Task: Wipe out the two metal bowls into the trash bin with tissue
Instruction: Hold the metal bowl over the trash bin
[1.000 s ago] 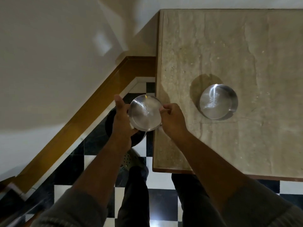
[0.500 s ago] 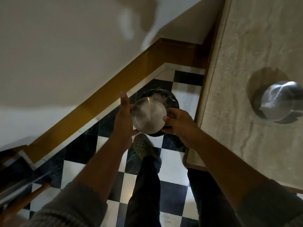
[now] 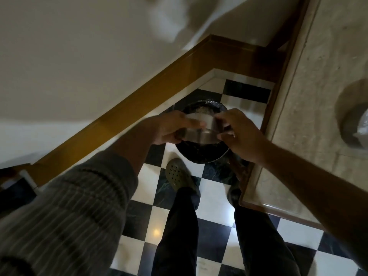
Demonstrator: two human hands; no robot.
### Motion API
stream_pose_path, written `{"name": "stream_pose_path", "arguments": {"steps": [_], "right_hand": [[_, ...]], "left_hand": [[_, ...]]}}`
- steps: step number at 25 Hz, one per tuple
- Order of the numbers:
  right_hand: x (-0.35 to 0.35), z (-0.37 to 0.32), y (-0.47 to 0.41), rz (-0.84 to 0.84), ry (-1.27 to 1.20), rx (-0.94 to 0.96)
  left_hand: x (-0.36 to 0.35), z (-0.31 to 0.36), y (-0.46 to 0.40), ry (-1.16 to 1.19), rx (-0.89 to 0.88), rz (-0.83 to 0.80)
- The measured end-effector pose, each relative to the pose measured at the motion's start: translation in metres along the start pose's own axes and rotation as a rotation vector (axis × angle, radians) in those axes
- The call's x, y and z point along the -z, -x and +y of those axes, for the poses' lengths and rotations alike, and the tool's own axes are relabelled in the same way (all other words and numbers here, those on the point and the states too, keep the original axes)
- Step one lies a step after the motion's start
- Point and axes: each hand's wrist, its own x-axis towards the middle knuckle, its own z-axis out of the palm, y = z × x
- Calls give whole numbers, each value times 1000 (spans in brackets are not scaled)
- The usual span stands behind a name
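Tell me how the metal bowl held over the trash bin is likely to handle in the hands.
The metal bowl looks thin-walled and small, so it is probably light and rigid. Its shiny, smooth side suggests it could slip, which may be why the left hand and right hand both hold it. Tilted over the trash bin, a loose grip would likely drop it in.

This looks like a room in a home, in a corner by a dining or kitchen area. The floor (image 3: 215, 196) is laid in glossy black and white checkered tiles, and a wooden skirting (image 3: 139, 92) runs along plain pale walls (image 3: 79, 46). A beige stone tabletop (image 3: 322, 96) with a wood edge stands to the right. A small black-lined bin (image 3: 201, 152) sits on the floor in the corner. The person wears a green clog (image 3: 179, 174), the sort of shoe kept for indoors.
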Motion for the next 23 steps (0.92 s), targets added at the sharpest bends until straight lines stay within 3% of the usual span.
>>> {"name": "stream_pose_path", "arguments": {"steps": [5, 8, 15, 23], "right_hand": [[-1, 13, 1, -14, 393, 365], [-8, 24, -4, -40, 511, 473], [-14, 38, -6, 7, 560, 512], [-20, 45, -3, 47, 556, 538]], "left_hand": [[9, 13, -27, -275, 26, -164], [5, 22, -34, -444, -11, -198], [-2, 24, -51, -850, -127, -19], [0, 11, -63, -903, -129, -26]]}}
